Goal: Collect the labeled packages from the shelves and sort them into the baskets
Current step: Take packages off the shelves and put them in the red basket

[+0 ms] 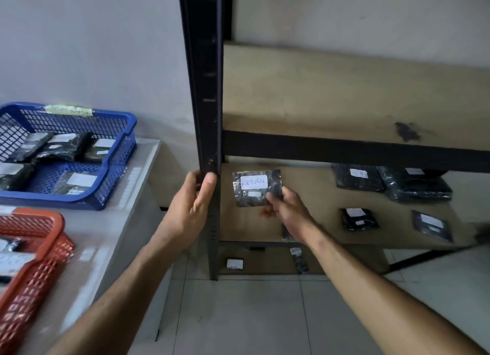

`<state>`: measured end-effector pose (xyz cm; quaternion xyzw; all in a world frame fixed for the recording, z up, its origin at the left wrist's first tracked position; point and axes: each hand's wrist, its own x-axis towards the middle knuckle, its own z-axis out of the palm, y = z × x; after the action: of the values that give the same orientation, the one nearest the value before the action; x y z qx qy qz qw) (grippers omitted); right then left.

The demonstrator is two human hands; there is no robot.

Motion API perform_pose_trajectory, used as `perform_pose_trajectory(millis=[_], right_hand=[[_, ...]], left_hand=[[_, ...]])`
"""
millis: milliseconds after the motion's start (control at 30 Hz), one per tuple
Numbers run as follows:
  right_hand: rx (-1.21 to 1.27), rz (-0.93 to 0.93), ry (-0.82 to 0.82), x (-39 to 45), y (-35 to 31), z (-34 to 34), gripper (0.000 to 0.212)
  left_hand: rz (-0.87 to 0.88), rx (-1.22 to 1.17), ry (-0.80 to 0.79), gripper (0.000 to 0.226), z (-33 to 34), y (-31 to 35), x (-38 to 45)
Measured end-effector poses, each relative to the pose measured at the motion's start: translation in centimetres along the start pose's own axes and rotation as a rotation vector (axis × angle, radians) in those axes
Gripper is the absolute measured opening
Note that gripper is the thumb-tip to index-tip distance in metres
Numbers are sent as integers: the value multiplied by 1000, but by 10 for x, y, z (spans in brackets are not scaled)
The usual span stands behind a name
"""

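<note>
- Arms reach forward from the near edge of view; the left hand [195, 203] wraps the black shelf upright [205, 89], probably to steady the body.
- Right hand [287, 208] pinches the lower right corner of a black package [256, 189] between thumb and fingertips, lifted just off the middle shelf board [326, 195] near its left end.
- Its white label faces the camera, reading roughly "RETURN", likely for checking; the long axis runs about level, left to right.
- Further packages [356, 177] lie toward that board's right end.
- Well apart on the left table [132, 195], an orange basket [37, 251] sits nearer and a blue basket [66, 153] farther.
</note>
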<state>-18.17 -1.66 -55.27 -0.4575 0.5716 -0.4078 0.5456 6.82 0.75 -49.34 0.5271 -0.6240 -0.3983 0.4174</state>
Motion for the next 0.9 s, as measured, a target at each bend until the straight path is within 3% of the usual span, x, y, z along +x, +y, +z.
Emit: perform_pose_trajectory(millis=[133, 367, 567, 733, 900], right_hand=[[22, -65, 51, -80, -48, 9, 2], [-87, -163, 146, -201, -133, 84, 24], [3, -175, 177, -272, -172, 242, 35], [72, -162, 104, -302, -188, 399, 23], [16, -94, 23, -312, -206, 536, 29]], left_hand=[[-44, 171, -156, 77, -43, 12, -49], [38, 427, -243, 74, -151, 61, -125], [72, 377, -233, 77, -317, 75, -189], [55, 412, -177, 59, -473, 59, -241], [-8, 477, -64, 42, -612, 21, -280]])
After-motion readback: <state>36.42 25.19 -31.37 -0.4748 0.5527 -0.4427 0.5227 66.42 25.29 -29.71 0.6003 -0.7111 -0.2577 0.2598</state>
